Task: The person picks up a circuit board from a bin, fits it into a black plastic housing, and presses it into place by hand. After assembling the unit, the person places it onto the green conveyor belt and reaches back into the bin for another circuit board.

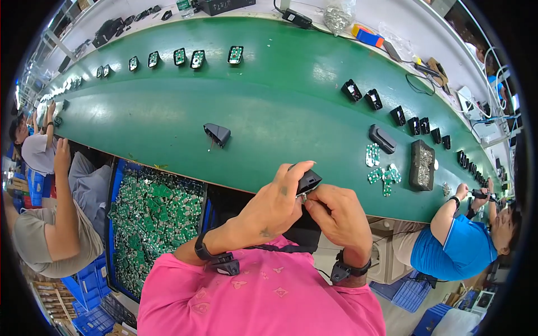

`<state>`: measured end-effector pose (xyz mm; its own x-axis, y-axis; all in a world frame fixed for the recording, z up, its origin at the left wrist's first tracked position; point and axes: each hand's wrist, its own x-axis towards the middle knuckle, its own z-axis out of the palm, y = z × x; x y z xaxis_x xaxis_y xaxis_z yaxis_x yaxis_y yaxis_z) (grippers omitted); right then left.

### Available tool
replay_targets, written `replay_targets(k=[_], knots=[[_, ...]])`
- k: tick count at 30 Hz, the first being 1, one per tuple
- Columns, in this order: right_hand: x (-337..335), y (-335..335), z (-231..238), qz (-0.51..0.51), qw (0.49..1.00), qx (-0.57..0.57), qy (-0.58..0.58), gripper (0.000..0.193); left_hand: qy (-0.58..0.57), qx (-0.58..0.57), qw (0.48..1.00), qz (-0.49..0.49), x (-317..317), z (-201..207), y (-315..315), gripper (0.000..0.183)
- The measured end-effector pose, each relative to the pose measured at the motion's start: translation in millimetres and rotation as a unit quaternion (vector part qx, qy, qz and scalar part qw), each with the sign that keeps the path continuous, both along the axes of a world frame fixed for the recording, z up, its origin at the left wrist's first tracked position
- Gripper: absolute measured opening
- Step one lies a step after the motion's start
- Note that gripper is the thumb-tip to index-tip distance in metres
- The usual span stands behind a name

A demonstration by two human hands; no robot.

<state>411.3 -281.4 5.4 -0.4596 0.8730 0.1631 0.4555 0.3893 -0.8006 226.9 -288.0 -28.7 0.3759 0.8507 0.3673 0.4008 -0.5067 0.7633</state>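
Note:
My left hand (272,199) is closed round a black plastic housing (309,180), held up over the near edge of the green table (269,134). Against the housing's lower edge, the thumb and fingers of my right hand (341,215) are pinched together. A small pale piece shows between the two hands, too small to make out. Another black housing (217,135) lies tilted on the table ahead, apart from both hands. To the right are green circuit boards (388,178), a dark oblong case (383,138) and a black foam tray (415,178) of small metal parts.
Housings with green boards (197,59) line the far left; black housings (398,116) line the right. A blue-rimmed bin (113,207) full of circuit boards stands left below the table. Co-workers sit left (53,235) and right (457,246). A cable (417,78) lies back right.

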Motion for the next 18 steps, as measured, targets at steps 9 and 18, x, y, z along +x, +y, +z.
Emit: replay_targets(k=[9, 18], knots=[[4.5, 0.4, 1.6, 0.023, 0.998, -0.014, -0.054, 0.007, -0.009, -0.040, 0.999, 0.003, 4.2, -1.5, -3.0, 0.070], [-12.4, -19.6, -13.6, -0.107, 0.994, 0.022, 0.031, 0.006, -0.048, -0.055, 0.997, 0.032, 8.0, 7.6, -1.3, 0.066]])
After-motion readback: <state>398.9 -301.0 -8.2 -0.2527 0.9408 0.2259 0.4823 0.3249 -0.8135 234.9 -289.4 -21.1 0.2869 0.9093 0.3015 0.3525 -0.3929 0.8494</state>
